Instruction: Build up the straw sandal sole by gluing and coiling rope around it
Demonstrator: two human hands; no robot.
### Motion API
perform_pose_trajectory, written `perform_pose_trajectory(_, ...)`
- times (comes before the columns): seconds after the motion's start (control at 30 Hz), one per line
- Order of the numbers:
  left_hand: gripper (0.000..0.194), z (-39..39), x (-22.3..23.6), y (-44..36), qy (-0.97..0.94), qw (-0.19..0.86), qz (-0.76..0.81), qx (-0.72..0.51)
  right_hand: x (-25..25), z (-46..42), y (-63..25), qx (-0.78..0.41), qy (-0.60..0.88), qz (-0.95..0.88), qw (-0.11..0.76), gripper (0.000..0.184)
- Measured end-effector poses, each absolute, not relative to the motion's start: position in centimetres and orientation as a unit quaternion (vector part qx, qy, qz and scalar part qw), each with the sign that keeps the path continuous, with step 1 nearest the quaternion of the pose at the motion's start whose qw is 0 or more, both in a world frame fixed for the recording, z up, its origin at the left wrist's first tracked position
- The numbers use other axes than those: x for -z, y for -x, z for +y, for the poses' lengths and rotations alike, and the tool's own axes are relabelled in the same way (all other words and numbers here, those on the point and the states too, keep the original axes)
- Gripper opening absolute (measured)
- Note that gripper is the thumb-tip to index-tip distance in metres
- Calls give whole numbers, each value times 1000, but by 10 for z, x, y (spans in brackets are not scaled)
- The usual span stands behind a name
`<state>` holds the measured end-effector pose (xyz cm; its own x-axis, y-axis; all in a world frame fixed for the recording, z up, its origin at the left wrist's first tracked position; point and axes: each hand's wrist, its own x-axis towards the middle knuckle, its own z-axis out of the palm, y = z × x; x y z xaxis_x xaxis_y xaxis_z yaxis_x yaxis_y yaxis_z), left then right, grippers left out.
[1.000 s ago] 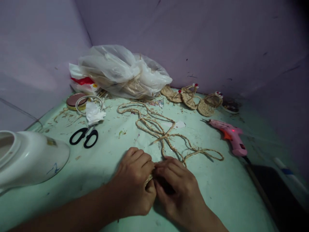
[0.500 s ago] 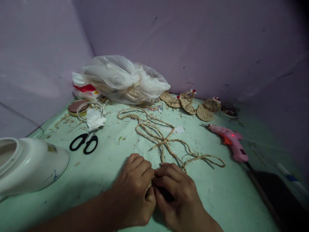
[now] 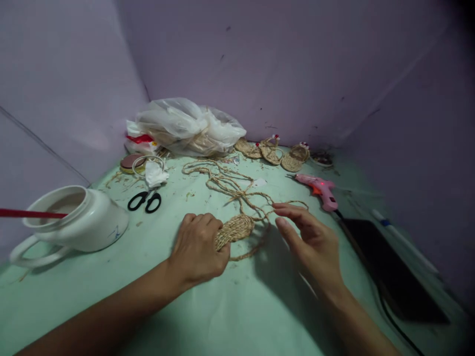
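Note:
My left hand (image 3: 197,247) is closed on the near end of a small oval coil of woven straw braid (image 3: 235,228), which lies flat on the pale green table (image 3: 237,306). The loose braid (image 3: 226,184) trails from the coil in loops toward the back. My right hand (image 3: 309,237) hovers just right of the coil with fingers stretched out and apart, holding nothing. A pink glue gun (image 3: 319,189) with a red light lies beyond my right hand.
Black scissors (image 3: 145,201) lie at the left-centre. A white ceramic pot (image 3: 76,220) with a red stick stands at far left. A plastic bag (image 3: 189,126), a round tin (image 3: 131,162), several small straw sandals (image 3: 274,151) line the back. A dark slab (image 3: 386,267) lies right.
My right hand let go of the coil and lifted away to the right, uncovering it. The view shifted, bringing the white pot more into sight.

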<state>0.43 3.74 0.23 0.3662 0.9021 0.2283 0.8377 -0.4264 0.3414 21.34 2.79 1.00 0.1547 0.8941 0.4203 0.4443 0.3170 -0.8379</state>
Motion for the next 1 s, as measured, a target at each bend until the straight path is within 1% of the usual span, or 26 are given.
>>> perform_pose_trajectory(0.1,34,28,-8,-1,-814,95,549,-164,-1,26,-216,-270,601,-545,518,16)
perform_pose_trajectory(0.2,37,20,-12,-2,-813,81,562,-130,7,25,-212,-297,611,-568,464,18)
perform_pose_trajectory(0.27,35,17,-13,-5,-807,58,578,-109,11,23,-207,-280,609,-609,424,19)
perform_pose_trajectory(0.37,33,15,-14,-9,-798,26,596,-86,13,20,-200,-221,596,-676,373,19)
perform_pose_trajectory(0.47,40,16,-17,-10,-805,3,589,-75,13,18,-195,-157,559,-746,326,20)
perform_pose_trajectory(0.53,47,18,-20,-8,-806,19,586,-80,13,17,-193,-133,546,-768,307,23)
perform_pose_trajectory(0.6,51,22,-21,-5,-795,71,595,-93,13,17,-192,-124,548,-770,303,27)
perform_pose_trajectory(0.63,49,25,-20,-3,-784,111,602,-104,13,17,-191,-122,549,-769,304,28)
perform_pose_trajectory(0.73,29,34,-16,0,-717,276,615,-176,15,18,-191,-122,542,-771,310,28)
perform_pose_trajectory(0.77,26,36,-15,-1,-676,342,618,-210,16,18,-191,-123,537,-773,314,27)
perform_pose_trajectory(0.87,37,40,-13,-6,-519,516,615,-294,19,19,-189,-132,523,-769,343,27)
perform_pose_trajectory(0.93,30,41,-15,-10,-452,580,608,-300,21,18,-188,-153,513,-757,374,27)
perform_pose_trajectory(1.0,19,42,-17,-10,-432,608,604,-283,21,19,-190,-170,503,-743,407,26)
